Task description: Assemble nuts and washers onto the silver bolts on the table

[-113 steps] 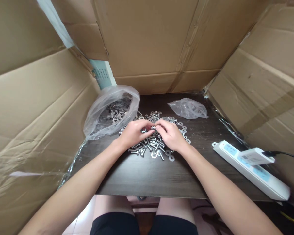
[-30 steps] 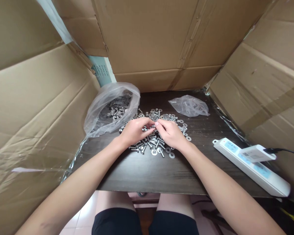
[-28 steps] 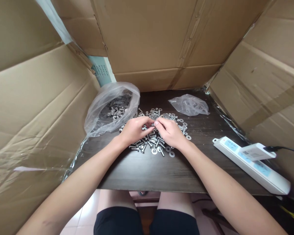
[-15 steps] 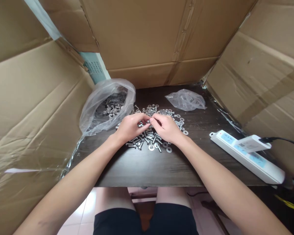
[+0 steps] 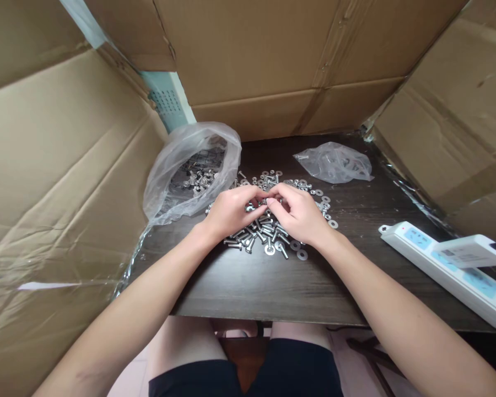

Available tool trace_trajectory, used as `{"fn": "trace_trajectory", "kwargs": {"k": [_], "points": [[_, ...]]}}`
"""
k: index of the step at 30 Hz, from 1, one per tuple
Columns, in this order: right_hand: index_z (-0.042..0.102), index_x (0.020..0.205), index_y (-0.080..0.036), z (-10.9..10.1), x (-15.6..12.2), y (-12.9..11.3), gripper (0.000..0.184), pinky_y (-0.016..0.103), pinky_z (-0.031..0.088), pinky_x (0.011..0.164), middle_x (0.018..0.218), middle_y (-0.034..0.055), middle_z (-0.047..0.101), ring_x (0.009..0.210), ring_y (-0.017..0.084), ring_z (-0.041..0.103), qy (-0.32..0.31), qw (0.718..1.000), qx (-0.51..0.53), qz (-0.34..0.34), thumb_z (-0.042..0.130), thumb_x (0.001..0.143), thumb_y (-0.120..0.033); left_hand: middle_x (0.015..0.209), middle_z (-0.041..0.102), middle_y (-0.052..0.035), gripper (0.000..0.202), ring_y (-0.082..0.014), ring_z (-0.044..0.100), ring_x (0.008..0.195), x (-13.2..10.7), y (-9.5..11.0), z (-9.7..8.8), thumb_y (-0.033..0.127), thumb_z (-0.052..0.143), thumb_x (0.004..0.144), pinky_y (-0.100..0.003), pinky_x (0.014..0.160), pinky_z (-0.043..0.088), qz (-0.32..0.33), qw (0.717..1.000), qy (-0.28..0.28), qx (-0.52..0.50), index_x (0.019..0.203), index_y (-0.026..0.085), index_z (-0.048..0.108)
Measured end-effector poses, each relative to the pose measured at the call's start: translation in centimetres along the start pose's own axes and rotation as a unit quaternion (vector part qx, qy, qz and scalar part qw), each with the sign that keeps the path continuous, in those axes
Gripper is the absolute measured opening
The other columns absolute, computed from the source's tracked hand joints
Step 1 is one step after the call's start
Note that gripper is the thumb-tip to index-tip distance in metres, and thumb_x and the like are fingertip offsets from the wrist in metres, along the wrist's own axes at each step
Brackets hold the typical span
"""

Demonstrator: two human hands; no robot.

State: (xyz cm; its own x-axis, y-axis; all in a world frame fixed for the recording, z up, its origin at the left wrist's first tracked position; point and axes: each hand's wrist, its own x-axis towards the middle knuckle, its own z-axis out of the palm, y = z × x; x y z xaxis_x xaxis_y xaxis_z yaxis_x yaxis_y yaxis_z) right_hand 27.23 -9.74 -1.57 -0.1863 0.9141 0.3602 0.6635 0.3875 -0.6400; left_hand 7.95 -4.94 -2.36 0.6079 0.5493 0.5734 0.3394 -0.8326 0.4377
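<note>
My left hand (image 5: pixel 236 208) and my right hand (image 5: pixel 300 212) meet above a loose pile of metal bolts (image 5: pixel 248 242) and flat washers (image 5: pixel 301 255). Thumbs and fingertips of both hands are pinched together around one small shiny metal fastener (image 5: pixel 265 202). Fingers cover most of it, so whether it is a bolt, a nut or both cannot be made out. Bolts lie scattered under and in front of my palms. More washers and nuts spread behind and to the right of my right hand.
An open clear plastic bag (image 5: pixel 157 193) holding assembled-looking bolts (image 5: pixel 200 181) stands left of the pile. Another clear bag (image 5: pixel 334 162) lies at the back right. A white power strip (image 5: pixel 450 275) with a plugged-in adapter lies on the dark table (image 5: pixel 248 292). Cardboard walls (image 5: pixel 264 49) surround it.
The view has shifted, so the scene sits a little further right. Both hands stay pinched together over the pile, with only slight finger movement.
</note>
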Motion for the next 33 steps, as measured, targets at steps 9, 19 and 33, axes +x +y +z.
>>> {"fn": "trace_trajectory", "kwargs": {"k": [9, 19, 33], "points": [[0.056, 0.084, -0.018, 0.1, 0.1, 0.1, 0.017, 0.03, 0.036, 0.065, 0.077, 0.0021, 0.058, 0.068, 0.015, 0.051, -0.006, 1.0, 0.016, -0.007, 0.049, 0.096, -0.027, 0.091, 0.071, -0.0028, 0.013, -0.0138, 0.067, 0.08, -0.2, -0.2, 0.0, 0.022, 0.064, 0.094, -0.024, 0.073, 0.052, 0.004, 1.0, -0.008, 0.007, 0.104, 0.016, 0.066], [0.062, 0.088, -0.018, -0.2, 0.2, 0.6, 0.013, 0.03, 0.04, 0.068, 0.08, 0.0027, 0.063, 0.071, 0.016, 0.055, -0.006, 0.999, 0.039, 0.017, 0.053, 0.093, -0.026, 0.088, 0.07, -0.0028, 0.014, -0.0132, 0.066, 0.076, -0.3, -0.5, 0.3, 0.024, 0.066, 0.093, -0.024, 0.07, 0.051, -0.005, 1.0, -0.005, -0.011, 0.104, 0.015, 0.068], [0.061, 0.085, -0.018, 0.0, 0.1, 0.3, 0.021, 0.029, 0.039, 0.067, 0.079, 0.0027, 0.062, 0.071, 0.016, 0.055, -0.014, 0.999, 0.036, 0.007, 0.048, 0.097, -0.029, 0.088, 0.072, -0.0019, 0.015, -0.0111, 0.065, 0.072, -0.5, -0.6, 1.0, 0.024, 0.068, 0.093, -0.022, 0.067, 0.05, -0.003, 0.999, 0.021, -0.023, 0.105, 0.016, 0.071]]}}
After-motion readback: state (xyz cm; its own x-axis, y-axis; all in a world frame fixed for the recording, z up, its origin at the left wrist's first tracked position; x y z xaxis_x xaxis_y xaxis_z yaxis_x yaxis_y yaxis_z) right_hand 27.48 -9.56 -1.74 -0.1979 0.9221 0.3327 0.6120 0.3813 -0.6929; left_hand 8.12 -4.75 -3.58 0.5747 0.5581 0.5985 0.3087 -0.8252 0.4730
